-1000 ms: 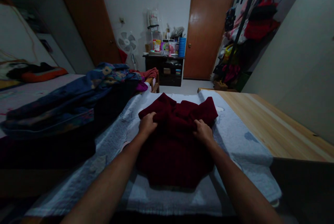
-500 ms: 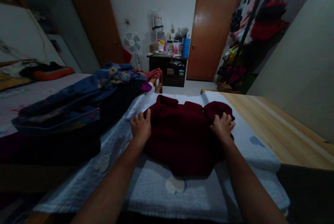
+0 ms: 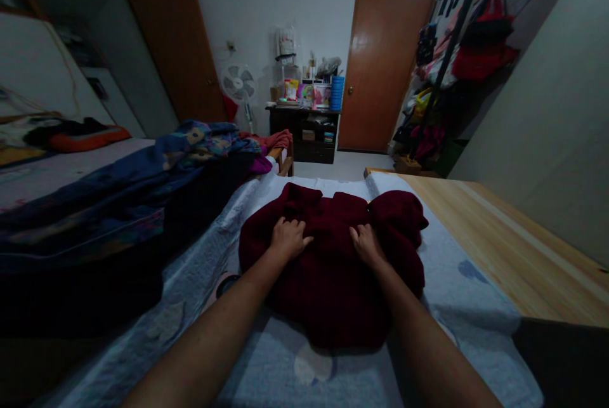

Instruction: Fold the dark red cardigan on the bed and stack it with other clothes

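Observation:
A maroon garment (image 3: 333,294), thick and bunched, lies on a pale blue cloth (image 3: 257,357) in front of me. Its exact cut cannot be made out among the folds. On its upper left part my left hand (image 3: 289,238) has its fingers curled into the fabric, thumb pointing inward. Right of the middle, my right hand (image 3: 366,243) is also closed on the fabric, fingertips bent into it. A rounded, bunched part of the garment rises beyond the right hand. Beside my left forearm, a dark round object (image 3: 227,285) on something pinkish is partly hidden.
To the left, a blue patterned cloth (image 3: 190,148) and dark fabric (image 3: 209,198) are heaped on a bed. A wooden board (image 3: 504,224) borders the right side. Farther back stand a fan (image 3: 239,82), a black cabinet (image 3: 302,135) and a closed door (image 3: 385,65).
Both hands have moved inward from the garment's left and right sides toward its middle. The garment's left side now bulges farther outward.

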Demonstrator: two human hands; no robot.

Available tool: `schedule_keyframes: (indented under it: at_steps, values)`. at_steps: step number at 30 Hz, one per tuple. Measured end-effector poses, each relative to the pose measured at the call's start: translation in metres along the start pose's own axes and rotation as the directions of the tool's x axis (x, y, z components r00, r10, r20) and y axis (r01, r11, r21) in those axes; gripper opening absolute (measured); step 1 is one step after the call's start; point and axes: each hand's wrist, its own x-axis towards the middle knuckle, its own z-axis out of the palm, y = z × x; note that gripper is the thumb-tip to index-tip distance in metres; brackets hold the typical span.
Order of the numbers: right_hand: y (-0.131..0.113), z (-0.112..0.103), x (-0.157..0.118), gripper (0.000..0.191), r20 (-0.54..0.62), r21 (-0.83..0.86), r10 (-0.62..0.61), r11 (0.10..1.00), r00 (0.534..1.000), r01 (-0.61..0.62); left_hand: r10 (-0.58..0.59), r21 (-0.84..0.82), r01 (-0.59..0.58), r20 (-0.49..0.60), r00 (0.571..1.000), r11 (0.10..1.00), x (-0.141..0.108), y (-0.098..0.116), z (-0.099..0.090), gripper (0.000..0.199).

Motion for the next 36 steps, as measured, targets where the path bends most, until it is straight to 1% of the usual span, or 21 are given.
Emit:
schedule_keyframes:
  at_steps: [2,5,7,10,11,12,14,15,16,17,19,21,22,24,25,26,27,29,31,34,36]
  values:
    - [0.008,0.005,-0.004,0.043,-0.017,0.051,0.042,0.998,0.999,-0.042,-0.062,-0.003,0.062,0.069,0.996,0.998,-0.003,-0.003,0.007,0.060]
    - [0.008,0.007,-0.007,0.044,-0.010,0.051,0.051,0.997,0.999,-0.051,-0.147,-0.031,0.154,0.173,0.974,0.988,-0.005,-0.004,0.005,0.074]
    - [0.005,0.006,-0.005,0.045,0.010,0.020,0.075,0.997,0.997,-0.075,-0.145,-0.089,0.169,0.231,0.962,0.982,-0.001,-0.005,-0.002,0.081]
    - [-0.001,-0.002,0.006,0.043,0.077,-0.048,0.095,0.995,0.993,-0.091,-0.101,-0.177,0.157,0.289,0.952,0.972,0.013,-0.007,-0.018,0.076]
    - [-0.003,-0.007,0.012,0.041,0.100,-0.070,0.087,0.994,0.991,-0.080,-0.113,-0.184,0.167,0.272,0.956,0.969,0.019,-0.007,-0.024,0.073]
    - [-0.005,-0.012,0.019,0.039,0.120,-0.094,0.073,0.994,0.990,-0.062,-0.135,-0.181,0.177,0.222,0.966,0.968,0.026,-0.006,-0.029,0.069]
    - [-0.011,-0.022,0.033,0.032,0.144,-0.140,0.032,0.990,0.989,-0.011,-0.162,-0.161,0.171,0.067,0.985,0.972,0.042,-0.004,-0.035,0.055]
    - [-0.014,-0.026,0.039,0.029,0.152,-0.161,0.008,0.987,0.988,0.017,-0.154,-0.151,0.153,0.007,0.988,0.977,0.049,-0.003,-0.036,0.046]
    - [-0.018,-0.029,0.045,0.028,0.160,-0.178,-0.017,0.983,0.987,0.046,-0.135,-0.141,0.131,-0.020,0.991,0.981,0.055,-0.002,-0.036,0.038]
    - [-0.021,-0.030,0.051,0.028,0.167,-0.192,-0.041,0.979,0.985,0.073,-0.122,-0.133,0.120,-0.010,0.992,0.984,0.061,-0.002,-0.034,0.034]
    - [-0.026,-0.029,0.059,0.034,0.184,-0.216,-0.060,0.971,0.981,0.100,-0.138,-0.121,0.147,0.081,0.987,0.982,0.070,-0.003,-0.028,0.031]
    - [-0.027,-0.025,0.064,0.040,0.214,-0.238,-0.032,0.968,0.976,0.084,-0.193,-0.112,0.212,0.158,0.968,0.971,0.075,-0.007,-0.019,0.036]
    - [-0.026,-0.023,0.066,0.041,0.233,-0.245,-0.012,0.967,0.973,0.071,-0.224,-0.108,0.246,0.181,0.958,0.963,0.077,-0.009,-0.015,0.043]
    - [-0.022,-0.017,0.070,0.038,0.272,-0.245,0.016,0.968,0.962,0.053,-0.281,-0.106,0.306,0.199,0.939,0.946,0.080,-0.015,-0.008,0.059]
    - [-0.020,-0.015,0.071,0.033,0.286,-0.237,0.018,0.970,0.958,0.052,-0.300,-0.110,0.326,0.200,0.933,0.939,0.081,-0.018,-0.005,0.063]
    - [-0.018,-0.013,0.072,0.029,0.293,-0.226,0.017,0.973,0.956,0.052,-0.311,-0.117,0.338,0.202,0.929,0.934,0.081,-0.021,-0.002,0.061]
    - [-0.017,-0.012,0.073,0.025,0.292,-0.214,0.017,0.976,0.956,0.049,-0.314,-0.126,0.343,0.204,0.927,0.931,0.082,-0.024,-0.001,0.053]
    - [-0.016,-0.012,0.075,0.023,0.265,-0.188,0.018,0.982,0.964,0.034,-0.310,-0.156,0.342,0.198,0.930,0.927,0.082,-0.031,0.001,0.031]
    - [-0.015,-0.016,0.076,0.024,0.197,-0.152,0.018,0.988,0.980,0.012,-0.304,-0.204,0.333,0.159,0.939,0.921,0.082,-0.037,0.000,0.021]
    - [-0.014,-0.035,0.081,0.032,0.056,-0.091,0.034,0.995,0.998,-0.029,-0.315,-0.290,0.312,0.038,0.948,0.905,0.084,-0.048,-0.012,0.027]
    - [-0.010,-0.052,0.087,0.035,-0.093,0.043,0.081,0.996,0.992,-0.077,-0.336,-0.336,0.301,-0.051,0.940,0.892,0.086,-0.055,-0.024,0.034]
